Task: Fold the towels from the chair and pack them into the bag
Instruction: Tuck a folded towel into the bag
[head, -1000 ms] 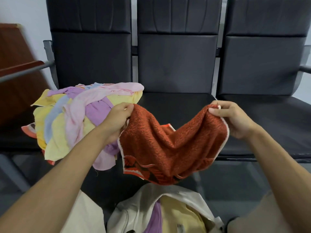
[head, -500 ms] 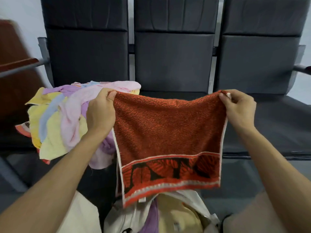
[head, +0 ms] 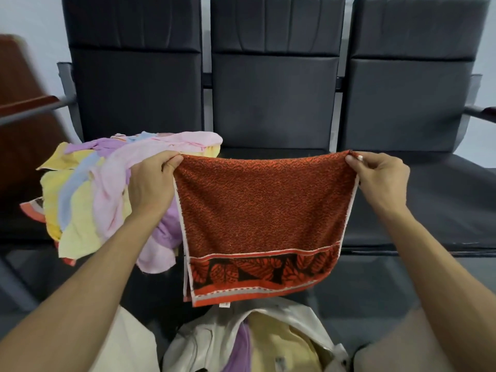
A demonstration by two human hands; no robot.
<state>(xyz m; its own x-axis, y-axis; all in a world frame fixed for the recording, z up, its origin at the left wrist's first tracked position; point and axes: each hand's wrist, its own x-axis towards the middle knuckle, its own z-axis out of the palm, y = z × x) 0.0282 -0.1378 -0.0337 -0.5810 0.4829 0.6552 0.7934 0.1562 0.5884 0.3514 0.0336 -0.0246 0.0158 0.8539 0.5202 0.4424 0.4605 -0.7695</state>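
The red towel (head: 264,210) hangs flat between the 2 hands, its top edge stretched nearly straight from one to the other with a slight dip in the middle. The left hand (head: 153,183) pinches the top left corner between thumb and fingers; the right hand (head: 381,178) pinches the top right corner the same way. Below the left hand the side edge shows 2 layers with white trim. The bottom hem, under a dark leaf band, hangs free just above the bag (head: 214,342), which sits open between the forearms with yellow and purple cloth inside. A pile (head: 88,189) of pastel towels lies behind and left of the left hand, spilling over the seat's front edge. Beyond the right hand the black seat (head: 442,200) is bare.
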